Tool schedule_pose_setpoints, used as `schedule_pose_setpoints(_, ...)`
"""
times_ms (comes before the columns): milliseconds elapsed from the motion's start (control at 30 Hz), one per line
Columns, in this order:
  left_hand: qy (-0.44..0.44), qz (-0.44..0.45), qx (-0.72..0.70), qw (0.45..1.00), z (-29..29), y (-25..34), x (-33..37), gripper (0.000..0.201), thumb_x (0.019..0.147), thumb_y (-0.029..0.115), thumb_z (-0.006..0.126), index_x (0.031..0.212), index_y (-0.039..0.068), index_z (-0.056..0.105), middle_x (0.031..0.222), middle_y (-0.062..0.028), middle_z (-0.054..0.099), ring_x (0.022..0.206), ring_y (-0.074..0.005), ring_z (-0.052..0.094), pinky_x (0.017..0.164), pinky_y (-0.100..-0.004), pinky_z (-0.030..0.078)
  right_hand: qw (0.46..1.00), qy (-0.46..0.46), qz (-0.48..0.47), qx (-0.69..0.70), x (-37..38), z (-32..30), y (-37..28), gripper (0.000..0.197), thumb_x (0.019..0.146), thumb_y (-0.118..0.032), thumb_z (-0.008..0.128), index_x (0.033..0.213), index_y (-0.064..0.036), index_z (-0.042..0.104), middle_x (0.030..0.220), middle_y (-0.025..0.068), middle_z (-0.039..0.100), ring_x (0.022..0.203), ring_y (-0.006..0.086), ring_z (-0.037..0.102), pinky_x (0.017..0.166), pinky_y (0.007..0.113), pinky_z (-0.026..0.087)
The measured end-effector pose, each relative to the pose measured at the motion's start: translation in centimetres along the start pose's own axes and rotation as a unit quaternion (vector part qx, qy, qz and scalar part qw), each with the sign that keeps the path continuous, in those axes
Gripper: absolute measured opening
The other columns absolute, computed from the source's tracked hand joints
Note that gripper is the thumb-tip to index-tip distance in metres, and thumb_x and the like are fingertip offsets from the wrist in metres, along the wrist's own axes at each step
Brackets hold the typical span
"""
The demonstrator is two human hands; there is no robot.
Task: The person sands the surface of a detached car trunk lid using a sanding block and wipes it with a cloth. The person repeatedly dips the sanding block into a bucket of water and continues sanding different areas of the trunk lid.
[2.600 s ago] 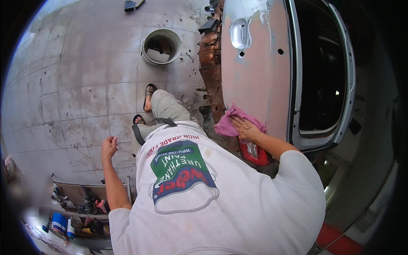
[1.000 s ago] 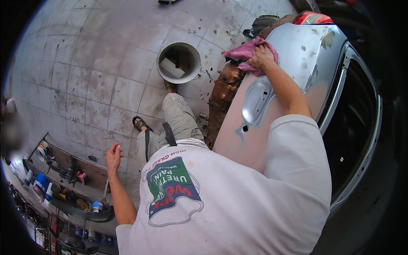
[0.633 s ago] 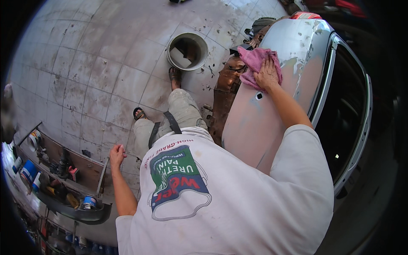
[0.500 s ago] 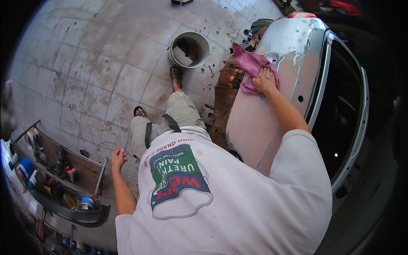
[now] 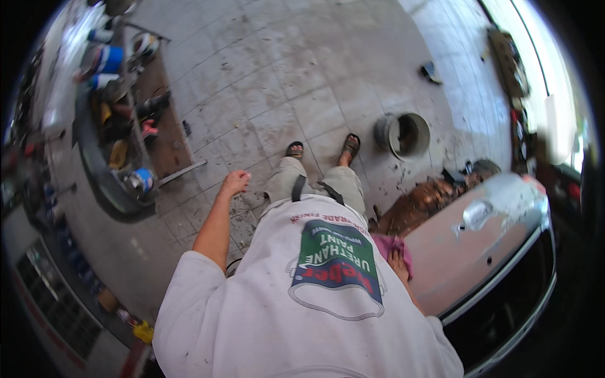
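My right hand point(image 5: 397, 264) is on a pink cloth point(image 5: 384, 242), at the near end of a car body panel point(image 5: 460, 261). Part of the cloth and my right forearm are hidden behind my shirt. The panel is patchy, pinkish and grey, with a small dark round hole and bare silvery areas toward its far end. My left hand point(image 5: 236, 182) hangs over the tiled floor, away from the car, with its fingers curled in. Whether anything small is between those fingers cannot be made out.
A bucket point(image 5: 425, 142) with blocks inside stands on the tiled floor beyond my feet. On the left, a low wooden rack point(image 5: 165, 138) holds cans and tools, beside a dark curved bumper point(image 5: 104, 179). Brown crumpled covering point(image 5: 416, 205) lies along the car's side. A dark object point(image 5: 431, 72) lies farther off.
My view has swung left, bringing the rack higher in the picture. My right hand and the cloth have come back along the panel toward my body. My left hand stays curled.
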State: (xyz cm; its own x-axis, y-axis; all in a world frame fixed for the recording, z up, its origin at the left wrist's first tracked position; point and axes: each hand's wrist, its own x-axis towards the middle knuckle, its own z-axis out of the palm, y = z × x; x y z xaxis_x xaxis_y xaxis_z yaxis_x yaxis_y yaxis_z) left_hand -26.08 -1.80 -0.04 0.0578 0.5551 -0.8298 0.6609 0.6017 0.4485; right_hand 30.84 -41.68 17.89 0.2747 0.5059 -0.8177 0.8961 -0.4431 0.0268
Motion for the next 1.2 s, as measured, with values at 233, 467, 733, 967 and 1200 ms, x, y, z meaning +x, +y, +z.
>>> schedule_pose_setpoints(233, 0.007, -0.089, -0.019, 0.996, 3.4, -1.2, -6.5, 0.043, 0.105, 0.044, 0.069, 0.127, 0.006, 0.074, 0.101, -0.0075, 0.077, 0.075, -0.0179, 0.073, 0.065, -0.0385, 0.06, 0.989, -0.057, 0.028, 0.135, 11.3, -4.3, 0.9, 0.079, 0.092, -0.03, 0.069, 0.161, -0.0013, 0.044, 0.163, 0.0268, 0.043, 0.155, 0.0455, 0.036, 0.121, 0.048, 0.046)
schedule_pose_setpoints(467, 0.087, -0.218, -0.272, 0.933, 11.2, 4.3, -13.7, 0.058, 0.107, 0.055, 0.06, 0.148, 0.014, 0.064, 0.133, -0.0146, 0.074, 0.107, -0.0273, 0.074, 0.078, -0.0457, 0.064, 0.988, -0.036, -0.021, 0.149, 23.3, -15.9, 3.1, 0.076, 0.091, -0.029, 0.068, 0.159, -0.001, 0.047, 0.159, 0.0272, 0.047, 0.151, 0.0446, 0.04, 0.118, 0.048, 0.047)
schedule_pose_setpoints(733, -0.037, -0.151, -0.326, 0.933, 8.2, 1.8, -12.6, 0.037, 0.103, 0.033, 0.072, 0.132, 0.01, 0.077, 0.128, -0.0086, 0.076, 0.116, -0.0236, 0.071, 0.09, -0.0449, 0.064, 0.989, -0.027, -0.076, 0.126, 32.5, -24.5, -1.6, 0.073, 0.091, -0.028, 0.066, 0.157, -0.0007, 0.05, 0.154, 0.0276, 0.051, 0.146, 0.0435, 0.045, 0.115, 0.047, 0.049)
schedule_pose_setpoints(967, 0.191, -0.038, -0.285, 0.939, -7.8, 2.2, -6.8, 0.041, 0.1, 0.03, 0.077, 0.135, 0.01, 0.076, 0.122, -0.0058, 0.078, 0.109, -0.0185, 0.072, 0.085, -0.0371, 0.062, 0.989, -0.013, -0.097, 0.113, 37.0, -31.6, -12.2, 0.071, 0.09, -0.027, 0.065, 0.155, -0.0004, 0.053, 0.15, 0.028, 0.055, 0.141, 0.0426, 0.05, 0.112, 0.047, 0.05)
schedule_pose_setpoints(1200, 0.262, 0.0, -0.076, 0.962, -23.6, -0.3, 3.9, 0.047, 0.097, 0.034, 0.077, 0.133, 0.005, 0.074, 0.125, -0.0173, 0.079, 0.112, -0.0325, 0.077, 0.096, -0.0422, 0.06, 0.993, 0.0, -0.062, 0.104, 35.6, -35.9, -26.0, 0.069, 0.089, -0.026, 0.064, 0.153, -0.0002, 0.056, 0.146, 0.0284, 0.058, 0.136, 0.0417, 0.054, 0.11, 0.046, 0.052)
